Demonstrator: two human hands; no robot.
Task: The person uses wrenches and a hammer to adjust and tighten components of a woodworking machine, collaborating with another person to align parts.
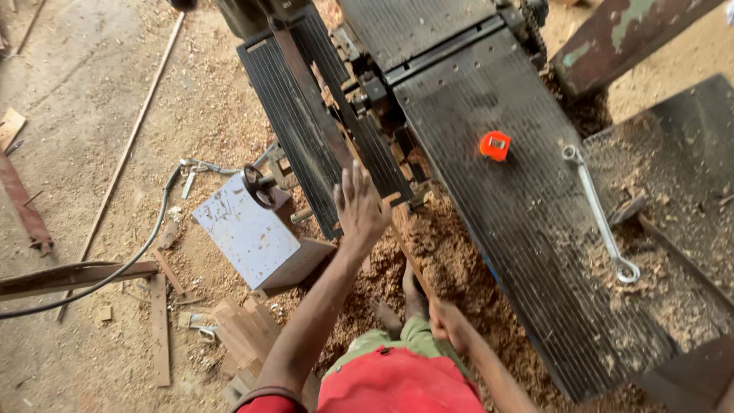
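Wooden strip (409, 252), long, thin and stiff, likely light and splintery, runs from six o'clock toward the planer bench (520, 229) at twelve. Left hand (358, 205) presses flat on it, fingers apart; right hand (446, 325) clamps its near end.

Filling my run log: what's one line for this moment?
left hand: on wood strip | right hand: gripping strip | machine table: tape measure, wrench

A single head-worn view looks steeply down, close above the woodworking machine (489, 191) and sawdust-strewn floor (92, 99).
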